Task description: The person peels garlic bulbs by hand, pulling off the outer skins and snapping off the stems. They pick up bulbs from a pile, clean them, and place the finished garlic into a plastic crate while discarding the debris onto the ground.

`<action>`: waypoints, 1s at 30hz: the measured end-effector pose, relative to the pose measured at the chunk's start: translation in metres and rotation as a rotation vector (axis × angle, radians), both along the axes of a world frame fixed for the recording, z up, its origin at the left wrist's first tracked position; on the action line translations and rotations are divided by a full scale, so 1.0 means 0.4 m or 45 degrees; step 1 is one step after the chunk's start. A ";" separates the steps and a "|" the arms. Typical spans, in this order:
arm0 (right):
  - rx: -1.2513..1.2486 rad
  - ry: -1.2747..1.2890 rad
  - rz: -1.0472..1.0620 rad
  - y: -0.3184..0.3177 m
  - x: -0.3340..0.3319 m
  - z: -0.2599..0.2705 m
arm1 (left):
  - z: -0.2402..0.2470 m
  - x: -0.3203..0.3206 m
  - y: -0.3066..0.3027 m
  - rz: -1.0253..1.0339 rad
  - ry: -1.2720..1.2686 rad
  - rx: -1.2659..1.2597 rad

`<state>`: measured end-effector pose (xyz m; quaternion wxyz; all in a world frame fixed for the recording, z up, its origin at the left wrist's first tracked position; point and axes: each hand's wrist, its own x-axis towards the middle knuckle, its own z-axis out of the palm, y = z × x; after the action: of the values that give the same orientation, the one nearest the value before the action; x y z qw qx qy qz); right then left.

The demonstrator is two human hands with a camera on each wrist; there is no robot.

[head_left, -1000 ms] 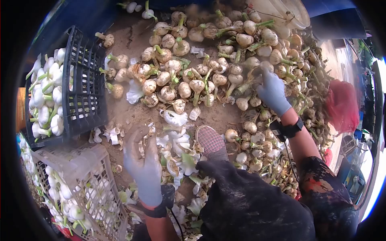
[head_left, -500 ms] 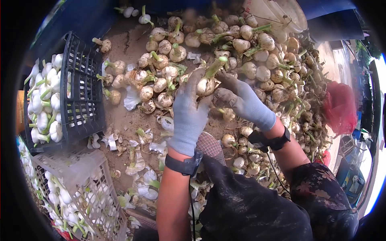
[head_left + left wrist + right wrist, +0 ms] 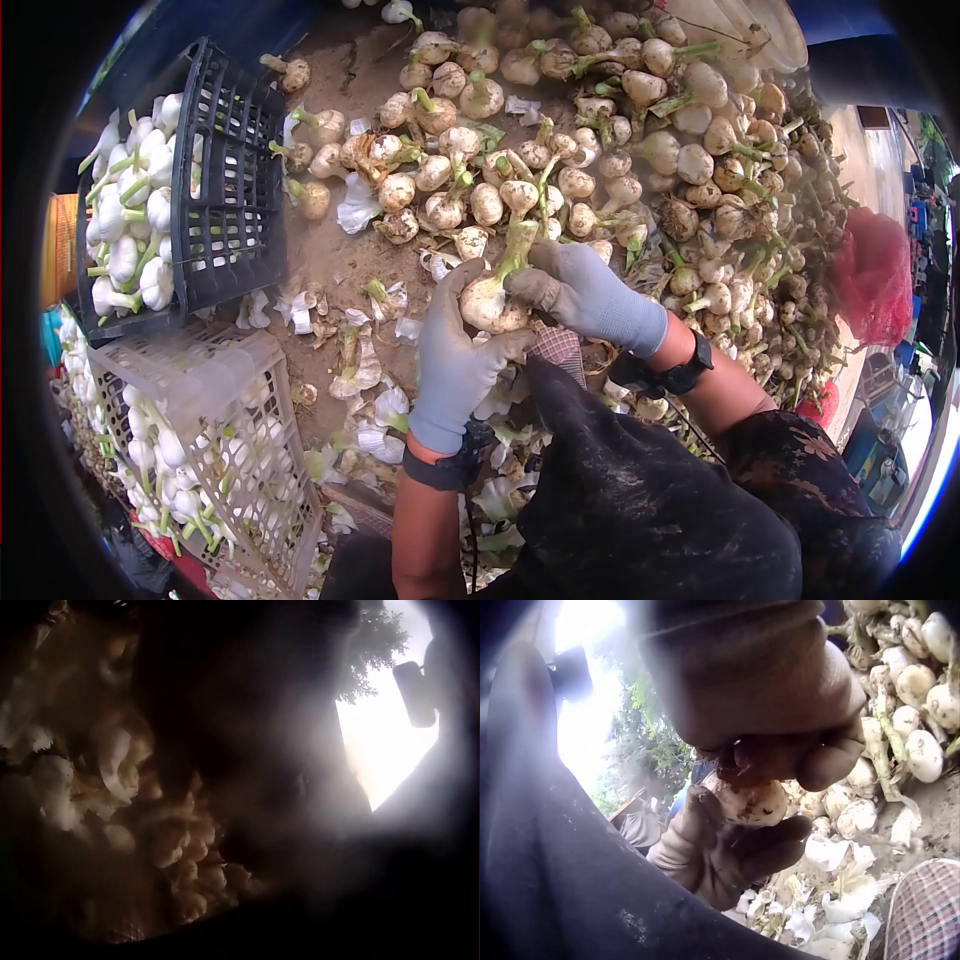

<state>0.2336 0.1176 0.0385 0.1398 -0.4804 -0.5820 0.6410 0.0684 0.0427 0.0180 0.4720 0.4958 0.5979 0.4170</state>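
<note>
A garlic bulb (image 3: 492, 306) with a thick green stem pointing up and away is between my two gloved hands, in front of the body. My left hand (image 3: 452, 355) cradles it from the left and below, fingers and thumb bent round it. My right hand (image 3: 598, 298) has curled fingers and pinches at the bulb's right side near the stem base. From the right wrist, the dirt-spotted bulb (image 3: 757, 804) shows between the left hand (image 3: 724, 851) below and the right hand (image 3: 765, 690) above. The left wrist view is mostly dark.
Unpeeled garlic bulbs (image 3: 700, 165) lie heaped ahead and to the right. At the left stand a black crate (image 3: 232, 165) and a pale crate (image 3: 245, 480), both holding whiter bulbs. Loose skins (image 3: 365, 365) litter the ground near a checked shoe (image 3: 557, 350). A red net bag (image 3: 872, 275) lies far right.
My right hand has come from the pile with a garlic bulb. My left hand, earlier apart and empty, has joined it, and both have drawn the bulb nearer the body.
</note>
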 end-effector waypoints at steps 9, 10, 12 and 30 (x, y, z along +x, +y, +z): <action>0.320 -0.376 0.268 -0.004 -0.056 0.050 | -0.001 -0.043 -0.048 0.394 -1.320 -0.329; 0.316 -0.375 0.269 -0.007 -0.060 0.047 | -0.005 -0.035 -0.052 0.406 -1.220 -0.324; 0.751 -0.586 0.422 -0.013 -0.064 0.031 | -0.055 -0.060 -0.050 0.262 -1.632 -0.400; -0.168 0.096 0.209 -0.084 -0.033 -0.009 | 0.026 -0.049 -0.026 0.256 0.242 0.060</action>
<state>0.2205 0.0841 0.0350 0.0767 -0.4150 -0.5701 0.7049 0.0489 0.0324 0.0285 0.3575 0.4816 0.6766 0.4272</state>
